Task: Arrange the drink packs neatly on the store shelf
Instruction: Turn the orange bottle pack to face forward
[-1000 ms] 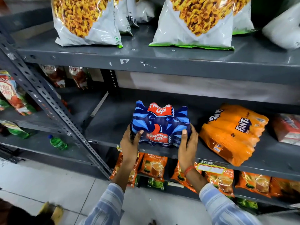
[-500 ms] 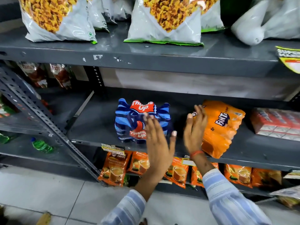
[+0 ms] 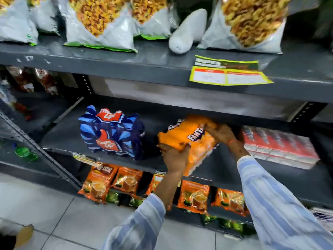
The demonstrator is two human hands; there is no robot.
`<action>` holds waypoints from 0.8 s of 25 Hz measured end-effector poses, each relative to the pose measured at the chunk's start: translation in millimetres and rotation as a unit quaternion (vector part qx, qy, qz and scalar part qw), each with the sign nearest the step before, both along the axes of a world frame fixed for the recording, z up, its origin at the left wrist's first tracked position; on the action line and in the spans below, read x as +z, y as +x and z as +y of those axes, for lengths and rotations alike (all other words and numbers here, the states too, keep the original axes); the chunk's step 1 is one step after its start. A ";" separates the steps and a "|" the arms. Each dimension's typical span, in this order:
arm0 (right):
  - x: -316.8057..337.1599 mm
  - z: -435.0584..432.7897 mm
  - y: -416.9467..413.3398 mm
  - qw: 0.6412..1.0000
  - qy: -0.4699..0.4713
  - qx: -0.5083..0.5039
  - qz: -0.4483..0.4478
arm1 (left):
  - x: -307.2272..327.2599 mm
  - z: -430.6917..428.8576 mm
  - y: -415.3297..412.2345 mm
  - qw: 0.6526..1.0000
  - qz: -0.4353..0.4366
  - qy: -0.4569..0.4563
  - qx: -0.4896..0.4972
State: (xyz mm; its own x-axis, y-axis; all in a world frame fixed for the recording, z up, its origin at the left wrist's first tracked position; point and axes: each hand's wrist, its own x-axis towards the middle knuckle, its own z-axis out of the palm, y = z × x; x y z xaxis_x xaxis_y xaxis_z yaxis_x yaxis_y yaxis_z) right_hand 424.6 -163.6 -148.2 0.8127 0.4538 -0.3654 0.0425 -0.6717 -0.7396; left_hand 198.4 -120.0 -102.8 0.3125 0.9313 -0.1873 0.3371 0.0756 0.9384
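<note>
An orange Fanta drink pack (image 3: 196,145) lies tilted on the middle grey shelf (image 3: 61,138), its lower end overhanging the front edge. My left hand (image 3: 173,156) grips its lower left side. My right hand (image 3: 220,132) clasps its upper right end. A blue Thums Up drink pack (image 3: 111,132) stands upright on the same shelf to the left, apart from both hands. A red and white carton pack (image 3: 277,147) lies to the right of the orange pack.
Large snack bags (image 3: 100,24) and a white sack (image 3: 187,31) fill the top shelf, with a yellow price tag (image 3: 228,73) on its edge. Orange tea pouches (image 3: 126,181) hang under the middle shelf. A slanted metal upright (image 3: 41,150) stands left; a green bottle (image 3: 25,152) lies beyond it.
Both hands let go of the blue pack, moved right and took hold of the orange pack. The camera swung to the right.
</note>
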 end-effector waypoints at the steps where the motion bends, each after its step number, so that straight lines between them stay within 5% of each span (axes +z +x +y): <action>1: 9.1 -1.3 2.7 1.000 0.010 0.025 -0.002 | -2.5 4.0 2.4 1.000 -0.009 -0.014 0.006; 6: 63.8 -22.7 -41.1 0.976 0.146 0.084 -0.135 | 7.9 12.6 -5.6 0.999 -0.022 0.015 -0.026; 12: 23.4 -70.4 -51.5 0.946 0.321 0.024 -0.035 | 7.6 18.7 -11.6 0.964 -0.012 0.192 -0.184; 16: 4.6 -92.0 -57.2 0.951 0.300 0.062 -0.048 | -17.2 10.9 -12.4 0.959 0.002 0.233 -0.161; 20: 14.3 -90.8 -44.6 0.946 0.318 0.027 -0.056 | -19.6 -35.3 9.6 0.964 0.077 0.255 -0.018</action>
